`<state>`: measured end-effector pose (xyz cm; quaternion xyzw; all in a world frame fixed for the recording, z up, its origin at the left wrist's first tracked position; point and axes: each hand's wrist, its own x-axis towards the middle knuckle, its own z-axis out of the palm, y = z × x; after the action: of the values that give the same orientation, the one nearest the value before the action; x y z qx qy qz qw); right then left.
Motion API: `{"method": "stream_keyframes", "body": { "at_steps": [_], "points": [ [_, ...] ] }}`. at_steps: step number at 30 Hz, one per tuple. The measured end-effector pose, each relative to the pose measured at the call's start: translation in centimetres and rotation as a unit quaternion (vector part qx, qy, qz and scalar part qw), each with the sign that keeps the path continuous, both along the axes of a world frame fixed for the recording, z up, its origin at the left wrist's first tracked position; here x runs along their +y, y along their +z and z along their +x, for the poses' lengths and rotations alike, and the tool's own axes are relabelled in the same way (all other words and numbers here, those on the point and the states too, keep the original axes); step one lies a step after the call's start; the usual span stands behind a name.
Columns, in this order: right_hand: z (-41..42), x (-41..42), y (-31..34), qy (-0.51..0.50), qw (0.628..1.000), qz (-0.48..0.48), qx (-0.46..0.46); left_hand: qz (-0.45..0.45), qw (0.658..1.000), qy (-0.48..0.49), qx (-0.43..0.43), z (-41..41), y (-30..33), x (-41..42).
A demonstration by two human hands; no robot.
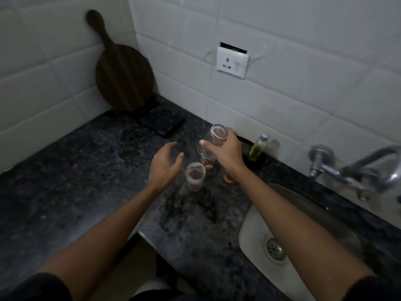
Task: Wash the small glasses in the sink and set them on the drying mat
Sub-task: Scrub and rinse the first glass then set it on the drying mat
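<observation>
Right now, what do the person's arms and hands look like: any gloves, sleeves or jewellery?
Both hands, left and right, are bare: no gloves, rings or watch show. The forearms are uncovered; dark short sleeves begin near the bottom edge.

Glasses (pixel 196 175) crowd counter (pixel 86 170) beside sink (pixel 256 231); tap (pixel 355 168) overhangs.

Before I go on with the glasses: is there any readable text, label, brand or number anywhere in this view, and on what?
No text can be read in this view.
Small bottle of yellow-green liquid against the wall: any label is too blurred to read.
Wall socket: only pin holes and a switch show, no lettering.
Glass held in the right hand, and the glass on the counter: no print visible.
Round wooden board and tap: no markings legible.
</observation>
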<state>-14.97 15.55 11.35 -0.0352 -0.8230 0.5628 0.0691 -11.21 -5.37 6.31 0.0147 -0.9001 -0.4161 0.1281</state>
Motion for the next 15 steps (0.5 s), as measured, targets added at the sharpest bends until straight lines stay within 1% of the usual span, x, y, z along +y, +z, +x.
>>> {"method": "stream_keyframes", "body": {
  "at_steps": [3,7,11,15],
  "points": [
    [-5.6,-5.6,-1.0,0.01,1.0,-0.006,-0.013,-0.004,0.999,0.023,-0.047,-3.4,-1.9,-5.1],
    [-12.1,-11.4,-2.5,0.019,0.999,-0.009,-0.03,-0.041,0.993,0.025,-0.107,-8.2,-4.6,-10.3],
    [-18.3,-15.1,-4.7,0.018,0.999,0.005,-0.036,-0.1,0.985,-0.026,-0.136,-12.4,-7.8,-13.3],
    [-24.0,-17.0,-7.4,0.023,0.998,0.041,-0.038,-0.194,0.961,-0.065,-0.187,-16.7,-11.5,-15.3]
  ]
}}
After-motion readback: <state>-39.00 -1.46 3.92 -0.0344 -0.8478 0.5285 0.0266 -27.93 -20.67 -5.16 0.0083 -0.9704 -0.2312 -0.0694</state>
